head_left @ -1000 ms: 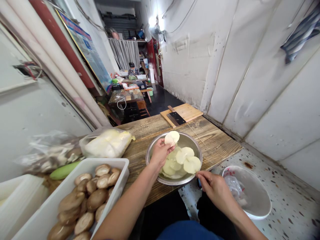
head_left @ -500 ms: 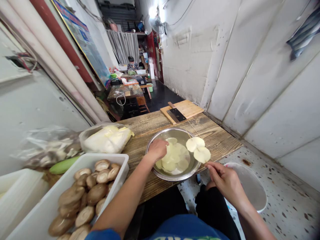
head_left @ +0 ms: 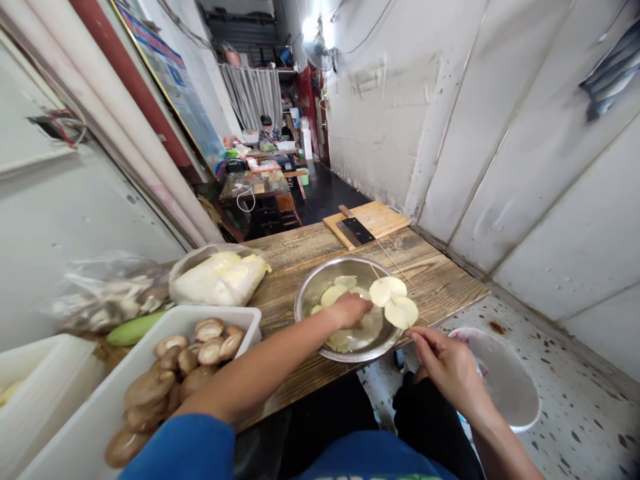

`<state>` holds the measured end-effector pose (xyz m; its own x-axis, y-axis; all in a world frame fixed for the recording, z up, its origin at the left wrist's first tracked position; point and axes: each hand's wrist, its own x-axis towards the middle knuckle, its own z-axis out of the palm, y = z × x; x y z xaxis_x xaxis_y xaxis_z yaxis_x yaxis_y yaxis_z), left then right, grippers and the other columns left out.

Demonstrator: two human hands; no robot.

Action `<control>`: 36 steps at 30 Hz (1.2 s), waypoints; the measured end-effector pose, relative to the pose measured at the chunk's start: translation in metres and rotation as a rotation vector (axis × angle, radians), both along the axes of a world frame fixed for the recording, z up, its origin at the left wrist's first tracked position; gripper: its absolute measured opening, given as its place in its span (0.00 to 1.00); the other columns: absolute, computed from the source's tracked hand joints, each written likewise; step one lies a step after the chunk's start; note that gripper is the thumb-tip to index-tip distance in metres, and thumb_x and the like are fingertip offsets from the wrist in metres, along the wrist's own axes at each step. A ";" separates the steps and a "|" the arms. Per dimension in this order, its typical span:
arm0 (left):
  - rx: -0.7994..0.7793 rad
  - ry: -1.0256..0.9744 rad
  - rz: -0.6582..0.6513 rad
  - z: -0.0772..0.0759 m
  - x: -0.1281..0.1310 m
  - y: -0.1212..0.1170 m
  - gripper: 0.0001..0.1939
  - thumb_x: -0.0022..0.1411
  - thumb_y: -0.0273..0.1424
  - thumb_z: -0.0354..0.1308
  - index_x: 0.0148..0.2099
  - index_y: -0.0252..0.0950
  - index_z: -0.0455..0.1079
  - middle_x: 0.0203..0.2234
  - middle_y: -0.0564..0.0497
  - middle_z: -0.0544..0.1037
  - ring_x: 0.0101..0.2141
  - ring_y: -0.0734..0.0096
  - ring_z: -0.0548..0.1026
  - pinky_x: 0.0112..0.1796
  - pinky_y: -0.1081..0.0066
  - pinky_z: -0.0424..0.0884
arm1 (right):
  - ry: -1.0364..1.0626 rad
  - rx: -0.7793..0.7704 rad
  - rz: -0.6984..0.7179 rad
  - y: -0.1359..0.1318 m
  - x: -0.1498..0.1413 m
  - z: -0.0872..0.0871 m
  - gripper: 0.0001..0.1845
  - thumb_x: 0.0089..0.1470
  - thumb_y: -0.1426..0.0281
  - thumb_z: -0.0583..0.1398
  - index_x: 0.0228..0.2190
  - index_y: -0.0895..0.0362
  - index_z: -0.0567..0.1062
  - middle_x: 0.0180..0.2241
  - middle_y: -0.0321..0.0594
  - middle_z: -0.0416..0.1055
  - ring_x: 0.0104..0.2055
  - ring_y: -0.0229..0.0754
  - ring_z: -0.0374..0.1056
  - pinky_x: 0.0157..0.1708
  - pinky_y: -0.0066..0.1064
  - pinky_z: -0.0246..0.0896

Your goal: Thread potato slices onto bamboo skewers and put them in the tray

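My right hand (head_left: 443, 357) pinches the lower end of a thin wooden skewer, beside the bowl's right rim. Two pale round potato slices (head_left: 395, 300) are threaded on this skewer, over the right edge of the metal bowl (head_left: 305, 283). Inside the bowl, more potato slices (head_left: 334, 293) lie in water. My left hand (head_left: 353, 310) dips into that water near the middle, its fingers bent together and partly hidden. Whatever they grip, if anything, does not show. Another bare skewer (head_left: 395, 262) lies on the wooden table behind the threaded slices.
A cleaver (head_left: 357, 230) rests on a cutting board (head_left: 383, 217) at the table's far edge. Left stand a white bin of mushrooms (head_left: 253, 323), bagged cabbage (head_left: 220, 277) and a green vegetable (head_left: 133, 330). A whitish bucket (head_left: 515, 393) is on the floor right. Another person (head_left: 267, 130) sits far back.
My left hand has moved right across the bowl, from its left side to the middle, closer to the skewered slices. My right hand still holds the skewer in nearly the same place.
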<state>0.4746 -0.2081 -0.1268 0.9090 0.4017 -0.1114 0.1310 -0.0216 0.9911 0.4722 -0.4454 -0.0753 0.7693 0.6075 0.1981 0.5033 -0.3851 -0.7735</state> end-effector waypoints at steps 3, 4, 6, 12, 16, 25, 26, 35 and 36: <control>0.247 0.056 -0.174 0.009 0.005 0.010 0.18 0.27 0.14 0.68 0.14 0.38 0.64 0.11 0.55 0.64 0.29 0.64 0.72 0.43 0.67 0.66 | -0.022 -0.010 -0.008 -0.001 0.000 0.000 0.19 0.60 0.59 0.50 0.34 0.57 0.76 0.17 0.36 0.69 0.19 0.40 0.67 0.20 0.27 0.59; 0.290 0.068 -0.195 0.013 0.006 0.013 0.17 0.28 0.15 0.68 0.15 0.37 0.65 0.12 0.55 0.66 0.27 0.66 0.71 0.41 0.68 0.67 | -0.029 -0.014 -0.012 -0.002 -0.001 0.000 0.20 0.60 0.59 0.50 0.34 0.57 0.76 0.17 0.36 0.70 0.19 0.40 0.67 0.20 0.27 0.59; 0.211 0.092 -0.131 0.022 0.007 0.018 0.13 0.34 0.19 0.68 0.20 0.36 0.67 0.15 0.55 0.69 0.23 0.71 0.70 0.36 0.69 0.69 | -0.027 -0.026 -0.008 -0.005 -0.001 0.001 0.20 0.60 0.60 0.50 0.34 0.58 0.76 0.17 0.37 0.71 0.19 0.41 0.67 0.21 0.28 0.61; -0.605 0.015 0.155 0.046 -0.005 0.023 0.13 0.48 0.18 0.61 0.34 0.34 0.63 0.28 0.48 0.77 0.30 0.69 0.77 0.37 0.67 0.73 | 0.000 -0.082 0.069 -0.004 -0.007 0.001 0.18 0.61 0.62 0.49 0.32 0.57 0.74 0.23 0.39 0.75 0.25 0.41 0.72 0.26 0.26 0.63; -0.779 -0.094 0.275 0.050 -0.014 0.018 0.13 0.48 0.14 0.57 0.33 0.34 0.62 0.29 0.47 0.77 0.32 0.67 0.77 0.40 0.63 0.74 | -0.033 -0.078 0.107 0.004 -0.011 -0.002 0.18 0.61 0.64 0.48 0.32 0.57 0.75 0.24 0.39 0.75 0.25 0.41 0.71 0.25 0.26 0.61; -0.685 -0.054 0.455 0.044 -0.019 0.016 0.09 0.51 0.16 0.57 0.32 0.33 0.63 0.23 0.52 0.74 0.25 0.75 0.74 0.31 0.74 0.71 | -0.041 -0.107 0.181 0.013 -0.015 -0.007 0.19 0.61 0.65 0.47 0.30 0.57 0.75 0.25 0.41 0.74 0.26 0.41 0.70 0.28 0.27 0.60; -0.694 -0.064 0.456 0.045 -0.019 0.016 0.10 0.51 0.15 0.57 0.31 0.33 0.62 0.23 0.51 0.75 0.26 0.74 0.74 0.31 0.73 0.72 | -0.044 -0.107 0.182 0.013 -0.016 -0.007 0.19 0.61 0.65 0.47 0.30 0.57 0.75 0.25 0.41 0.75 0.26 0.42 0.70 0.28 0.27 0.60; -0.576 0.065 0.516 0.041 -0.023 0.022 0.11 0.47 0.24 0.65 0.31 0.34 0.65 0.18 0.57 0.71 0.16 0.82 0.66 0.18 0.81 0.58 | -0.065 -0.121 0.174 0.010 -0.015 -0.007 0.19 0.61 0.65 0.47 0.30 0.56 0.75 0.25 0.41 0.75 0.26 0.41 0.70 0.27 0.27 0.60; -0.585 0.056 0.498 0.041 -0.023 0.022 0.11 0.47 0.24 0.65 0.31 0.34 0.65 0.18 0.56 0.72 0.16 0.81 0.67 0.17 0.81 0.58 | -0.062 -0.119 0.172 0.009 -0.015 -0.008 0.19 0.61 0.65 0.47 0.30 0.56 0.75 0.25 0.41 0.75 0.26 0.41 0.70 0.27 0.27 0.60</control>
